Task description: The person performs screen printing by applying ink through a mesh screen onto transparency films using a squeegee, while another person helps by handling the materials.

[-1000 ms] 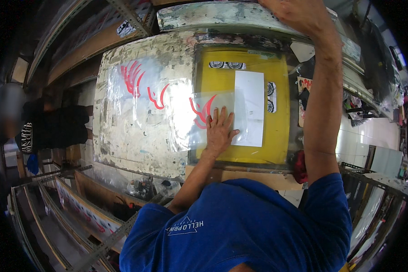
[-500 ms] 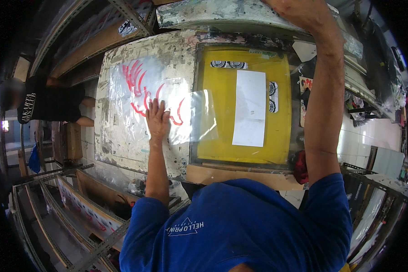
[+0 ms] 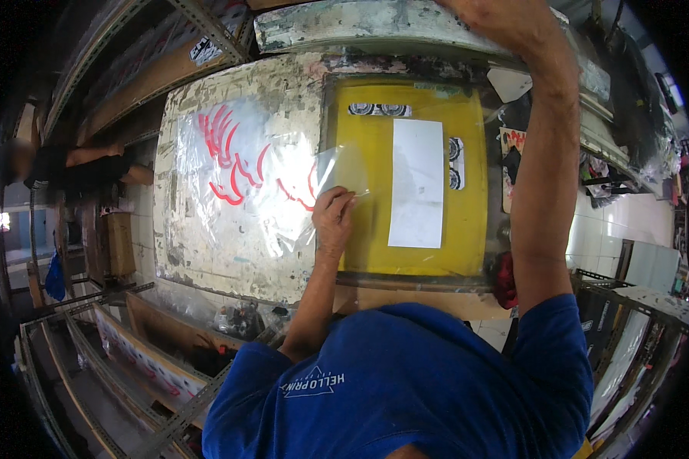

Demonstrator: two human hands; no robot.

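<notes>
A clear plastic film with red wing-like strokes lies over the worn, paint-stained board. Its right edge overlaps the yellow screen-printing frame. My left hand pinches that edge, thumb against fingers, and lifts it slightly. On the yellow mesh lie a white sheet of paper and two strips with black round motifs, one strip above the paper and the other to its right. Up at the far edge, my right hand reaches past a pale bench; its fingers run out of view.
A long paint-smeared beam spans the far side. Metal shelving stands at the lower left, with more racks at the right. Another person in dark clothes is at the far left. A red object sits beside my right arm.
My left hand has moved right, from lying flat on the film to pinching its right edge, which now rises and bends. My right arm stays nearly in place.
</notes>
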